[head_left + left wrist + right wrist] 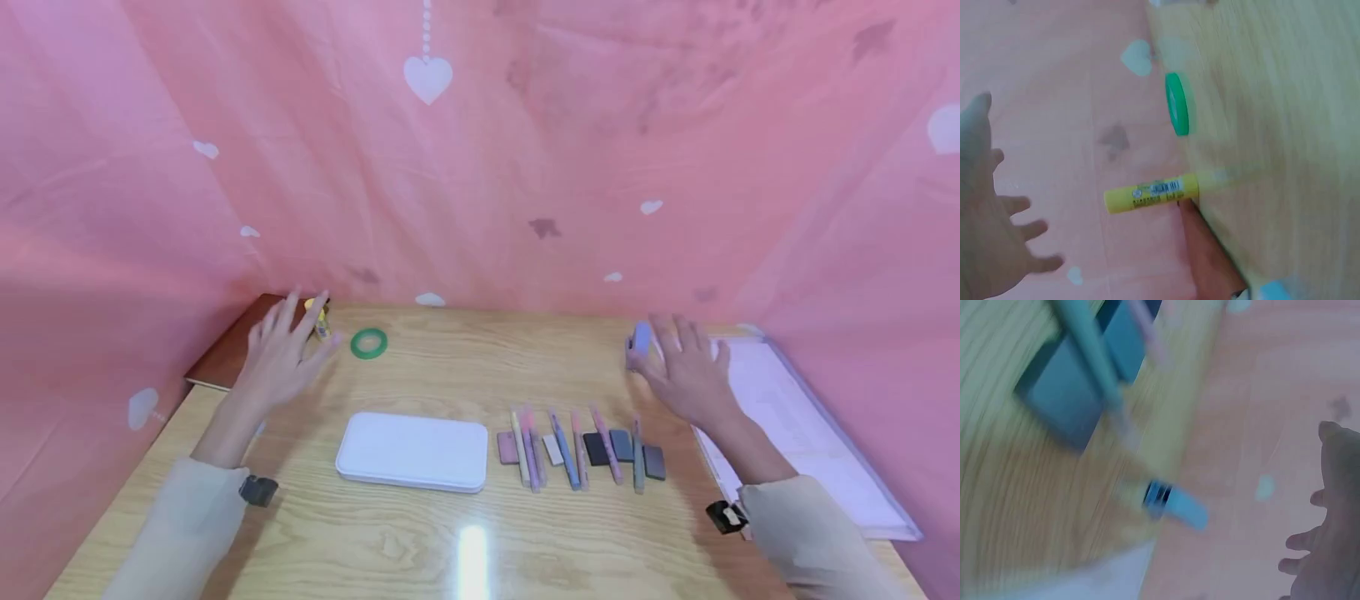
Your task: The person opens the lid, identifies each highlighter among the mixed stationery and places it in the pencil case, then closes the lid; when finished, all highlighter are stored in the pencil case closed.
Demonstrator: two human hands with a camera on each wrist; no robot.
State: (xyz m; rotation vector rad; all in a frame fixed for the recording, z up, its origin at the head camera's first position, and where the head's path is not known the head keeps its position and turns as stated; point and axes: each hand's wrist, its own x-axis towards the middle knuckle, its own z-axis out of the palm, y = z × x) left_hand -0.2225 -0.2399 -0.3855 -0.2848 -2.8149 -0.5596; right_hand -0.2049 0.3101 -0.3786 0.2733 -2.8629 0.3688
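My left hand (277, 354) hovers with spread fingers above the table, nearest to a yellow glue stick (1154, 192) that stands upright. A green tape roll (369, 343) lies to the right of that hand. On the other side, my right hand (690, 375) is also raised with fingers apart, beside a small lavender-blue thing (1179, 505) with a dark end, perhaps a stapler. Neither hand holds anything. Between them lie a white flat case (412, 451) and a row of several pens (564, 451) and small blocks (654, 463).
A brown book or folder (225, 354) lies at the back left, partly behind the left hand. At the right, a white sheet-like board (795, 433) passes under the right forearm. Pink cloth (480, 167) hangs behind and at both sides of the wooden table (360, 542).
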